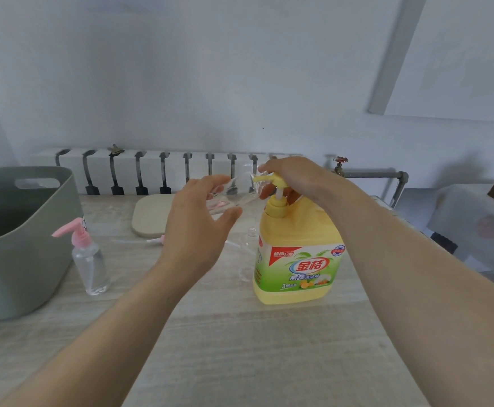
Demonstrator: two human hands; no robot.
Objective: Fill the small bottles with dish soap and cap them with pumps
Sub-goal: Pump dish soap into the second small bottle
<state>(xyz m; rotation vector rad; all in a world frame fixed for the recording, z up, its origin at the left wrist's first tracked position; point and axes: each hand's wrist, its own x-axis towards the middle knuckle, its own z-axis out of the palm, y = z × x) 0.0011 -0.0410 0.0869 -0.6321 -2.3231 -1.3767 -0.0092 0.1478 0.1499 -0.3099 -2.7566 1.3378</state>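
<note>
1. Small clear bottle [234, 192]: held above the table at far centre, tipped on its side, mouth at the spout of the yellow pump head [269, 179].
2. Your left hand [198, 224]: fingers and thumb curl round the bottle's body.
3. Your right hand [292, 177]: curls over the pump head, thumb under the spout.
4. Handling: seat the mouth under the spout, drop the base, and press slowly.
5. Dish soap jug [295, 259]: stands right of centre. An uncapped bottle [251, 233] is just beside it on the left, and a pink-pumped bottle [90, 259] stands well to the left.
6. Surface: pale wood-grain table [240, 333]. A grey tub [19, 245] is at left and a beige board [149, 215] at the far side.
7. Room: a radiator [152, 171] runs along a white wall.
</note>
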